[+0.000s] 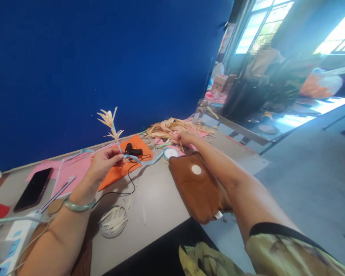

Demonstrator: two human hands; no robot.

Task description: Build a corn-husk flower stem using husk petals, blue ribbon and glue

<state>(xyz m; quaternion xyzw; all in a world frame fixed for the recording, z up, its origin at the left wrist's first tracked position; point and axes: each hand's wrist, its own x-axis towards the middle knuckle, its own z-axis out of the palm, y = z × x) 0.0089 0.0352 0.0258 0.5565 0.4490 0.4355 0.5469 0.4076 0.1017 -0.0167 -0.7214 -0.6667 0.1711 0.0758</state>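
My left hand pinches the thin stem of a straw flower with pale dried petals, held upright over the table. A light blue ribbon runs from that stem to a small ribbon roll lying flat. Farther back, my right hand reaches into a heap of dried husk strips, fingers down among them; what it holds is hidden. A black glue gun lies on an orange sheet just beyond my left hand.
A brown pouch lies under my right forearm. A black phone rests on pink paper at the left, next to a power strip. A clear dish of husk slivers sits near the front. Behind stands a blue wall; a person sits at the far right.
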